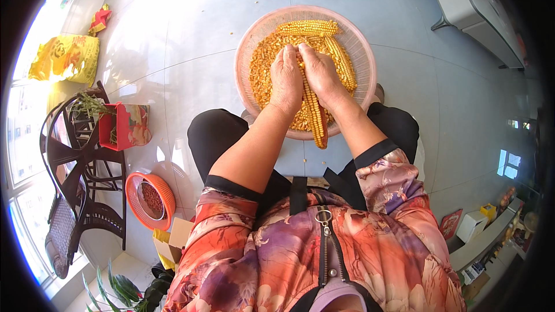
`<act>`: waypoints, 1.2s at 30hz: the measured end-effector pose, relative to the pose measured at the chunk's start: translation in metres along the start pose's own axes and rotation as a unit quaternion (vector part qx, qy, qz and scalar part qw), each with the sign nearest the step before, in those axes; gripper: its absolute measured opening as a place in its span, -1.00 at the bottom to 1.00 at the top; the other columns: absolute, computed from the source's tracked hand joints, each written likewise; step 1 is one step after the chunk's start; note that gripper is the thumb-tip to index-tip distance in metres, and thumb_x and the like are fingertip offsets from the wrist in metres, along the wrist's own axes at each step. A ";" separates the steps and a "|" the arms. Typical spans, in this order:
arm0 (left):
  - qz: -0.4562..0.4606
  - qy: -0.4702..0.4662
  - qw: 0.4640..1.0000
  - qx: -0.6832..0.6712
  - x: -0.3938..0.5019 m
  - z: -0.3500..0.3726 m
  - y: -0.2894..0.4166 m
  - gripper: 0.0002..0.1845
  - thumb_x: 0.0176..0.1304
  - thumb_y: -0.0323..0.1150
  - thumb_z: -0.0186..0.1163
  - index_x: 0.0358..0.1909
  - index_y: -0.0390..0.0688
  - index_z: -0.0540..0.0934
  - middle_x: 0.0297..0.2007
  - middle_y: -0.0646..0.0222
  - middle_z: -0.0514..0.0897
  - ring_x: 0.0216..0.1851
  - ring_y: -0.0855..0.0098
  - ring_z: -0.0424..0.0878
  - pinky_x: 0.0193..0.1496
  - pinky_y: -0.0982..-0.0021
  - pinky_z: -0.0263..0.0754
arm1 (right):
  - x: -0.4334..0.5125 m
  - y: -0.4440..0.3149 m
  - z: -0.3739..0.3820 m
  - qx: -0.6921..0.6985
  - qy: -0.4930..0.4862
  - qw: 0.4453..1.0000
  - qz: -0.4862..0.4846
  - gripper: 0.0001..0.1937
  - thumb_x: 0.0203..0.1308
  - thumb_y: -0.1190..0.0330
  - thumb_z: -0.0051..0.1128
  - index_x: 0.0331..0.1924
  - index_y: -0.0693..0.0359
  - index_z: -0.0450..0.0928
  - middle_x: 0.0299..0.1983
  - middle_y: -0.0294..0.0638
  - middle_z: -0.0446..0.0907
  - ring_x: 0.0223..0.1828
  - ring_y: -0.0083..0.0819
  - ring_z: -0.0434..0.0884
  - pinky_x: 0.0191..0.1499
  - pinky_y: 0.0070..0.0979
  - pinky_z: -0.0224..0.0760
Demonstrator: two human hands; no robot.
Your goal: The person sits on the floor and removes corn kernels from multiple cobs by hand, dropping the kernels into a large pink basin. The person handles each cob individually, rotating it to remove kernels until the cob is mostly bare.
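Between my two hands is an ear of dried corn (313,110), its near end sticking out toward me over the basket's rim. My left hand (287,76) wraps its left side, and my right hand (320,73) presses on its right side, thumbs close together at the far end. Below them, a round pink plastic basket (368,58) holds a thick layer of loose yellow corn kernels (262,63). One whole ear of corn (308,27) lies across the far side of the basket, and another ear (341,60) lies along the right. My palms hide the ear's far part.
Left on the tiled floor (195,78) are an orange basket (130,199) with a bowl of reddish nuts or beans, a red box (128,125) and a dark chair (65,156). A yellow bag (65,58) lies by the window. Scattered kernels dot the floor. A pale cabinet (459,4) stands far right.
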State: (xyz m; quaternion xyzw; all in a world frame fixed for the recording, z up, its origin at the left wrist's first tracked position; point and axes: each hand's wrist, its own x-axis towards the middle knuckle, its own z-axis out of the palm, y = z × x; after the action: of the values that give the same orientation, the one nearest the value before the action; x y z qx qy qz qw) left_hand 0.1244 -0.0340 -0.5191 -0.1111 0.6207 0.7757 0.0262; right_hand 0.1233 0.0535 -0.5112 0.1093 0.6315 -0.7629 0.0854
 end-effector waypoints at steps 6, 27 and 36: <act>-0.087 -0.004 0.994 -0.069 -0.001 -0.001 0.005 -0.61 0.54 -0.17 -0.03 0.08 -0.29 0.56 -0.07 0.23 0.65 -0.05 0.42 0.58 0.08 0.38 0.46 | 0.005 0.008 0.000 0.053 0.017 0.997 0.052 -0.47 0.54 0.01 -0.15 -0.09 0.39 0.63 -0.25 -0.18 0.63 -0.22 -0.51 0.53 -0.10 -0.46 0.44; -0.060 0.045 0.997 -0.021 0.013 -0.007 0.009 -0.65 0.50 -0.23 -0.10 -0.29 -0.29 0.54 -0.38 0.26 0.58 -0.34 0.44 0.48 -0.14 0.31 0.46 | 0.002 0.012 -0.001 -0.059 -0.015 0.998 -0.021 -0.50 0.52 0.03 -0.07 -0.13 0.40 0.64 -0.24 -0.04 0.71 -0.19 -0.41 0.66 -0.08 -0.43 0.49; -0.079 0.110 0.977 -0.167 0.024 -0.018 0.011 -0.63 0.46 -0.22 -0.06 -0.53 -0.19 0.41 -0.53 0.35 0.44 -0.50 0.43 0.39 -0.42 0.31 0.39 | -0.015 0.000 0.001 -0.071 -0.124 0.990 0.019 -0.58 0.53 0.04 -0.04 -0.08 0.30 0.53 -0.24 -0.33 0.59 -0.18 -0.65 0.53 -0.12 -0.62 0.48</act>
State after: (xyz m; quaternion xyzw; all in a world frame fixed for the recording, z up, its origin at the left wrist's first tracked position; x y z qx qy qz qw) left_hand 0.1017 -0.0557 -0.5174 -0.2470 0.4708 0.8469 -0.0004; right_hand 0.1375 0.0521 -0.5069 0.0196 0.6662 -0.7222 0.1852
